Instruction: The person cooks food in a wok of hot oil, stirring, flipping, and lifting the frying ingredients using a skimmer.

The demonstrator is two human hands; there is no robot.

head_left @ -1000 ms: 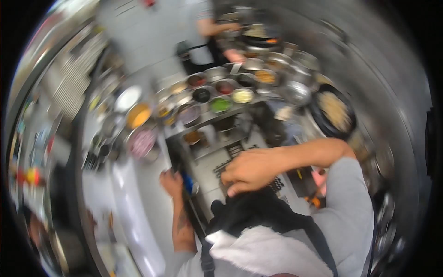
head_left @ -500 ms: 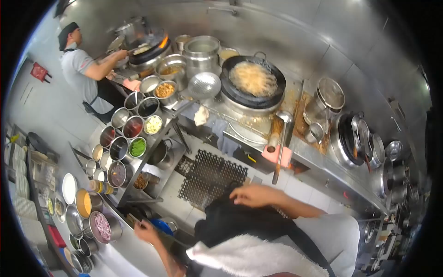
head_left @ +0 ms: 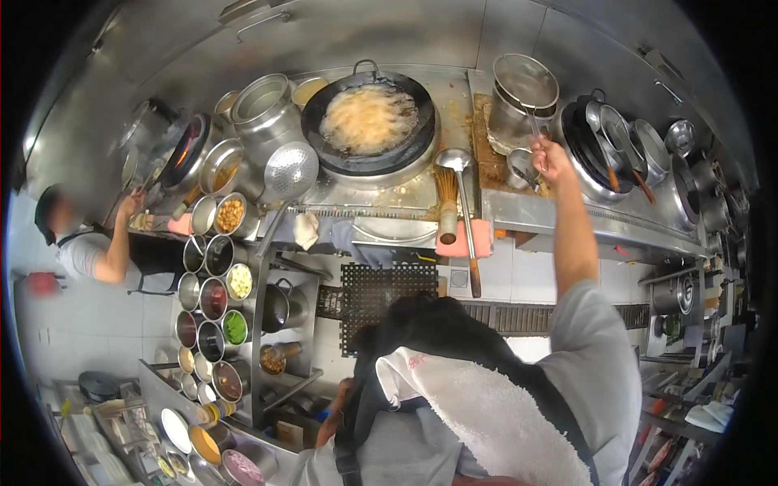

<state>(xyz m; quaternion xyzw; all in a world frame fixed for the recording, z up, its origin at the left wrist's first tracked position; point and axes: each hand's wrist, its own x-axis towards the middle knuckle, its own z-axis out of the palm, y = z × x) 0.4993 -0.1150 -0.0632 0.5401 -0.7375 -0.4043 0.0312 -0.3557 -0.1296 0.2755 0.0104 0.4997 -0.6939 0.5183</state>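
My right hand [head_left: 551,159] is stretched out to the right side of the range, its fingers closed round the handle of a round mesh strainer [head_left: 525,79]. The strainer lies over the mouth of a metal pot [head_left: 501,134]. Just below that hand stands a small metal cup [head_left: 520,168]. My left hand [head_left: 345,392] hangs low beside my apron; its fingers are too hidden to make out. In the middle of the range, a black wok [head_left: 313,113] holds bubbling oil with pale golden food [head_left: 369,120] in it.
A ladle [head_left: 463,202] and a bamboo brush [head_left: 447,206] lie at the range's front edge. Left of the wok rests a perforated skimmer [head_left: 290,172]. Several ingredient pots [head_left: 212,298] stand at the left, near a co-worker [head_left: 89,251]. Another wok [head_left: 577,130] with utensils sits at right.
My right hand has gone from in front of my body out to the strainer and closed on its handle. My left hand has drawn back towards my side. The view has turned right.
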